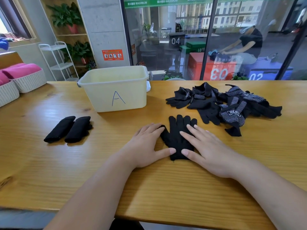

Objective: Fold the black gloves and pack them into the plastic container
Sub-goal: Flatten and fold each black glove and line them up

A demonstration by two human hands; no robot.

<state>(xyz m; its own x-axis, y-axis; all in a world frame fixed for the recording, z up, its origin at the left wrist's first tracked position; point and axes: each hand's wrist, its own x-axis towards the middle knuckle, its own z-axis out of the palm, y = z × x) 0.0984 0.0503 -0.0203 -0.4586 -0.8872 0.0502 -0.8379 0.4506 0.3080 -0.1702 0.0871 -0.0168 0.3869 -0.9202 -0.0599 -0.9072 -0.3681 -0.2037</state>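
Pressing black knitted glove [177,135] flat | my left grip [146,146], right grip [209,150] splayed, clasping nothing | risk: slack knit may bunch when folded

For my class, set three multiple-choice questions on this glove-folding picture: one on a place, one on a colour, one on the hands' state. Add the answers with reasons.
1. Where are the two folded black fabric gloves, relative to the pale yellow plastic container?
A. inside it
B. on the wooden table, to its left
C. behind it

2. What colour are the rolled towels in the white woven baskets?
A. blue
B. pink
C. green

3. How do the left hand and right hand lie?
A. flat on a spread black knitted glove
B. curled round the container's rim
C. raised, holding nothing

1 B: they lie side by side on bare wood.
2 B: both baskets show pink rolls.
3 A: straight fingers rest on the glove.
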